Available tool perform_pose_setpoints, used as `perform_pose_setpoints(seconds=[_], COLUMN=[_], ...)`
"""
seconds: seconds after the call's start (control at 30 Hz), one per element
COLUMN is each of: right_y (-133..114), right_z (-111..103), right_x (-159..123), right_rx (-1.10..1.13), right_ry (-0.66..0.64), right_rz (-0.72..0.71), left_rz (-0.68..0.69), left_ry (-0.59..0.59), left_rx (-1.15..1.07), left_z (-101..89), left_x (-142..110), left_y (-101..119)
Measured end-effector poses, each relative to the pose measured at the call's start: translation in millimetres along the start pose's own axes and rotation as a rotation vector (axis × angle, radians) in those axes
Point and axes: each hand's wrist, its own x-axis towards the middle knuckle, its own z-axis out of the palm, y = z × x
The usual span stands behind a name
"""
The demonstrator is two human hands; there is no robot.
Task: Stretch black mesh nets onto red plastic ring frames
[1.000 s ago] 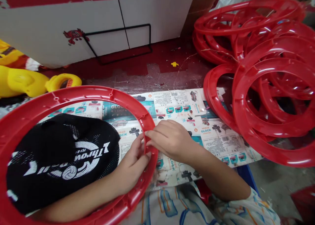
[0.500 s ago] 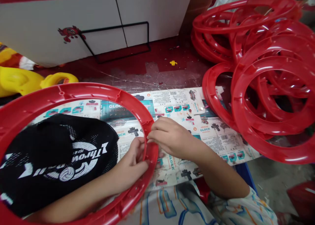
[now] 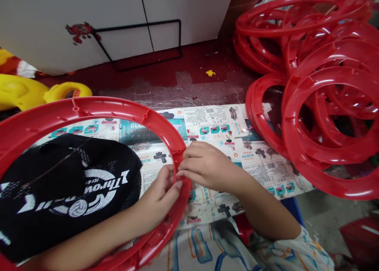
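A large red plastic ring [image 3: 118, 108] stretches across the left half of the view, running off the left edge. My left hand [image 3: 161, 196] reaches through its opening and grips the right side of the rim, thumb on top. Close beside it, my right hand [image 3: 204, 166] has its fingers pinched together at the same part of the rim, from the outer side. Whether a small piece is between those fingertips is hidden. Inside the ring lies black mesh fabric [image 3: 109, 156] printed with white "Throw" lettering and a ball.
Several red rings [image 3: 296, 152] are heaped at the right. Printed cardboard [image 3: 213, 121] covers the table's near part. A black wire frame [image 3: 136, 25] stands against a white box [image 3: 118, 6]. Yellow plastic parts [image 3: 68, 91] lie at the left, and a small yellow piece [image 3: 210, 73] farther back.
The left thumb has lifted and moved slightly up along the rim. Both hands stay at the same place on the ring. The view has shifted slightly.
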Motion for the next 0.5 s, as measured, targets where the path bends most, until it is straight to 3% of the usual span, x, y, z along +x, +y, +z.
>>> perform_pose_setpoints(seconds=[0.07, 0.2, 0.37, 0.5], right_y=[0.0, 2.4, 2.8, 0.0], right_z=[3.1, 8.1, 3.2, -1.1], right_x=[-0.3, -1.2, -0.8, -1.1], right_rx=[-0.048, -0.153, -0.221, -0.182], right_ry=[-0.016, 0.013, 0.054, 0.032], right_rz=[0.0, 0.055, 0.002, -0.051], left_rz=[0.037, -0.018, -0.13, -0.051], left_ry=[0.022, 0.046, -0.012, -0.065], left_rx=[0.049, 0.002, -0.12, 0.022], left_z=[-0.7, -1.1, 0.3, -5.1], left_x=[2.0, 6.3, 7.7, 5.1], left_y=[-0.9, 0.6, 5.5, 5.2])
